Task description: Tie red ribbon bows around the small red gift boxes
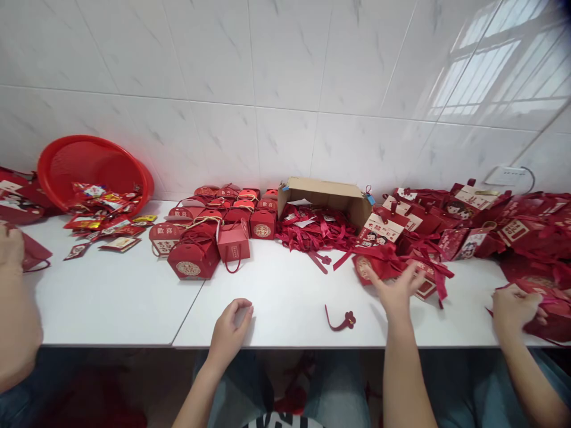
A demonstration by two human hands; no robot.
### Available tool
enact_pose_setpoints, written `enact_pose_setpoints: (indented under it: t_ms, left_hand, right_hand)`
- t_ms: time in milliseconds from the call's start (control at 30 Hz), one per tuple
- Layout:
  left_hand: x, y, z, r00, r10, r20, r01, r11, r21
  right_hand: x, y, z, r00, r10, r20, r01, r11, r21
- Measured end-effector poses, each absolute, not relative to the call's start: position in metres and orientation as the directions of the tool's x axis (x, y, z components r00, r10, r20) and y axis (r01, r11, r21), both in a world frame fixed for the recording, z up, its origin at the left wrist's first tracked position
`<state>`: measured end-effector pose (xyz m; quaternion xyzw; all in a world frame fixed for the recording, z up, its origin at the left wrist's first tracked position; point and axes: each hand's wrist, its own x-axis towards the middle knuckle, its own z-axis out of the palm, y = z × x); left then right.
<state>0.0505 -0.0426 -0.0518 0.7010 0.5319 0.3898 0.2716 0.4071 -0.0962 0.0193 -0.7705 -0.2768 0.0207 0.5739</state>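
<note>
My left hand [231, 328] rests on the white table [285, 297] near its front edge, fingers curled loosely, holding nothing that I can see. My right hand [398, 288] reaches forward with fingers spread toward a flat red gift box [378, 266] with ribbon, touching or almost touching it. A loose red ribbon tie [342, 321] lies on the table between my hands.
Assembled red gift boxes [209, 232] stand at centre left. An open cardboard box [328, 199] spills red ribbons. A red basket [91, 169] with candy packets leans at left. Flat red boxes [491, 229] pile at right. Other people's hands work at far left [11, 249] and far right [515, 309].
</note>
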Motion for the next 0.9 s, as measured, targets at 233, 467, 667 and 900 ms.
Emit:
enact_pose_setpoints:
  t_ms: [233,467,667,900]
  left_hand:
    - [0.048,-0.022,-0.033,-0.025,0.933,0.358,0.498,-0.299,0.814]
    - [0.051,0.041,0.024,-0.032,0.736,0.676,0.747,-0.432,0.506]
    - [0.079,0.089,0.033,-0.041,0.788,0.614,0.898,-0.24,0.368]
    - [0.08,0.099,0.024,0.064,0.874,0.481,0.879,-0.278,0.387]
  right_hand:
    - [0.417,-0.127,-0.007,0.872,0.279,0.403,0.469,-0.234,-0.852]
    - [0.394,-0.154,-0.02,0.732,0.601,0.32,0.364,0.052,-0.93]
    - [0.389,-0.164,-0.022,0.737,0.609,0.291,0.355,0.017,-0.935]
    - [0.384,-0.168,-0.018,0.68,0.648,0.344,0.391,0.077,-0.917]
